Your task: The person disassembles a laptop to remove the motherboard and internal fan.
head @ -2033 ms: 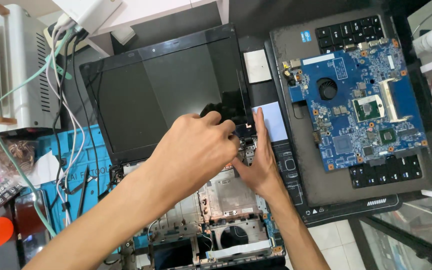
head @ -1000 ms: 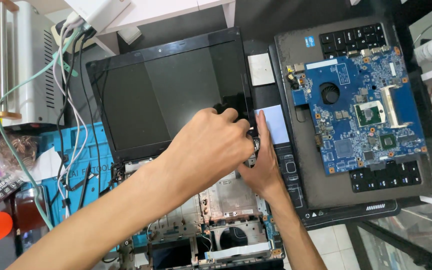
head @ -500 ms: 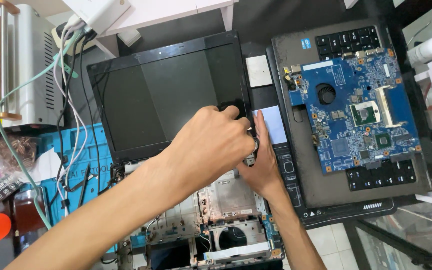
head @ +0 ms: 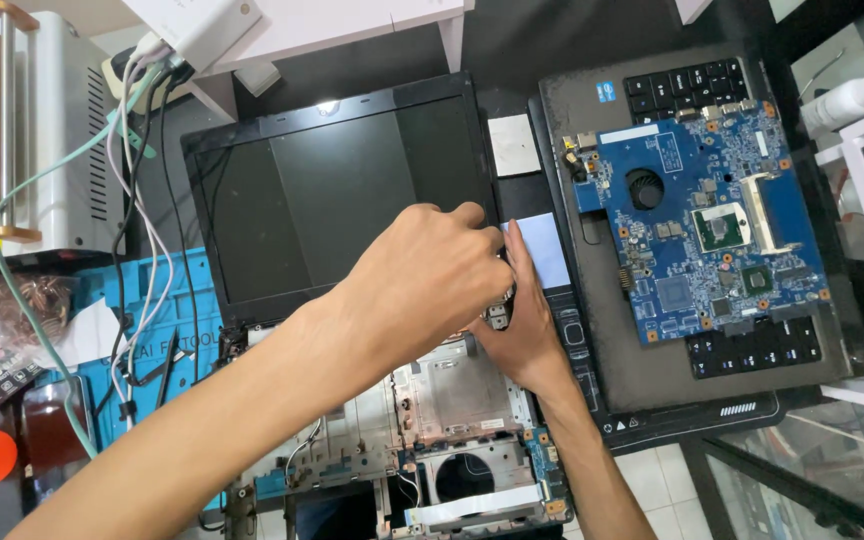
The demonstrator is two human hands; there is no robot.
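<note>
A disassembled laptop lies in front of me, its black screen point(head: 322, 200) opened flat and its bare base chassis point(head: 452, 400) nearest me. My left hand point(head: 422, 290) reaches across from the lower left, fingers curled over the screen's lower right corner at the hinge. My right hand point(head: 527, 330) comes up from below with straight fingers laid along the hinge side, just right of my left hand. Its thumb and the hinge itself are hidden under my left hand.
To the right a blue motherboard point(head: 702, 230) rests on a dark keyboard cover point(head: 652, 370). A pale blue pad point(head: 547, 250) sits by my right fingertips. A grey machine point(head: 52, 130), hanging cables point(head: 142, 200) and a blue mat point(head: 162, 300) fill the left side.
Both hands stay at the hinge corner. My left hand has closed more tightly over it and shifted slightly up and right.
</note>
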